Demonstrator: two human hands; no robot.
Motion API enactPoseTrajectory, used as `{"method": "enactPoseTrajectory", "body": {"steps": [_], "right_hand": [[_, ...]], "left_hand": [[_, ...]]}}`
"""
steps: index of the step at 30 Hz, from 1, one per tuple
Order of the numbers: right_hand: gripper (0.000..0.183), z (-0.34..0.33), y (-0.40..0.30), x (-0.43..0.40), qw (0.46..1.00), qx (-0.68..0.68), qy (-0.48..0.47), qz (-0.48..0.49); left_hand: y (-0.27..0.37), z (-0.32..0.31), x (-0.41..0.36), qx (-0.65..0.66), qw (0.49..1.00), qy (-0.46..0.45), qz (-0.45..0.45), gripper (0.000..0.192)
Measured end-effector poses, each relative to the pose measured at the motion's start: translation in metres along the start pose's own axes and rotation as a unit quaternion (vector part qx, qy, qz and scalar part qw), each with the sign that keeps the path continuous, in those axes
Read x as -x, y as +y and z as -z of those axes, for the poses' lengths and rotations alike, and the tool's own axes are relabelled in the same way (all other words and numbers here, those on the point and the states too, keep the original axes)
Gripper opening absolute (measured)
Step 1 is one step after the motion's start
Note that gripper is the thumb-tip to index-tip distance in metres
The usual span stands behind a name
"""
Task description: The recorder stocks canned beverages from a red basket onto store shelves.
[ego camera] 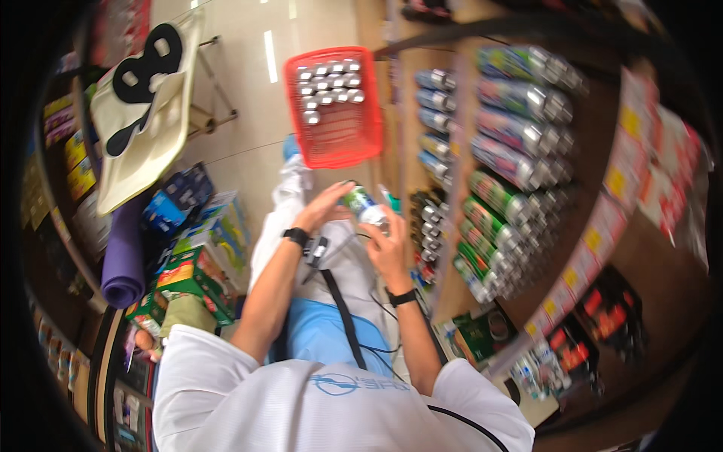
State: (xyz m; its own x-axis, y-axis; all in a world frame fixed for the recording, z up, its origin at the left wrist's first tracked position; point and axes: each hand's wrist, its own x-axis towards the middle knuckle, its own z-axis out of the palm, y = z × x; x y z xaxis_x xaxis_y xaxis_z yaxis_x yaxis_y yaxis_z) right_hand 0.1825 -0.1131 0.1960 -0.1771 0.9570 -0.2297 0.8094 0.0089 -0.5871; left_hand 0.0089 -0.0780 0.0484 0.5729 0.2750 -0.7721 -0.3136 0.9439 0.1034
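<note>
A can (pixel 364 204) with a green, blue and white printed side lies tilted between my two hands. My left hand (pixel 326 204) is against its far end, the fingers reaching over the dark rim. My right hand (pixel 388 244) grips the nearer, silvery end between thumb and fingers. Beyond them on the floor stands a red plastic basket (pixel 339 144). Several silver-topped cans (pixel 330 82) stand upright in rows in its far part and down its left side; the basket's slotted bottom shows in the nearer part.
On my right, shelves carry rows of blue cans (pixel 435 100), large printed cans (pixel 508 99) and green cans (pixel 491 226). A price-tag strip (pixel 593 226) curves along a shelf edge. On my left are a folding chair (pixel 152 107), a rolled purple mat (pixel 124 260) and cartons (pixel 192 277).
</note>
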Motion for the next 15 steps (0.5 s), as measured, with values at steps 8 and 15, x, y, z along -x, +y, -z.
{"method": "enactPoseTrajectory", "body": {"steps": [8,15], "right_hand": [[0.046,0.085,0.009,0.135,0.982,-0.06,0.125,-0.128],[0.05,0.106,0.034,0.238,0.939,-0.088,0.21,-0.256]], "left_hand": [[-0.082,-0.116,0.041,0.059,0.994,-0.079,0.051,0.049],[-0.199,-0.163,0.024,0.079,0.984,-0.149,0.054,0.041]]}}
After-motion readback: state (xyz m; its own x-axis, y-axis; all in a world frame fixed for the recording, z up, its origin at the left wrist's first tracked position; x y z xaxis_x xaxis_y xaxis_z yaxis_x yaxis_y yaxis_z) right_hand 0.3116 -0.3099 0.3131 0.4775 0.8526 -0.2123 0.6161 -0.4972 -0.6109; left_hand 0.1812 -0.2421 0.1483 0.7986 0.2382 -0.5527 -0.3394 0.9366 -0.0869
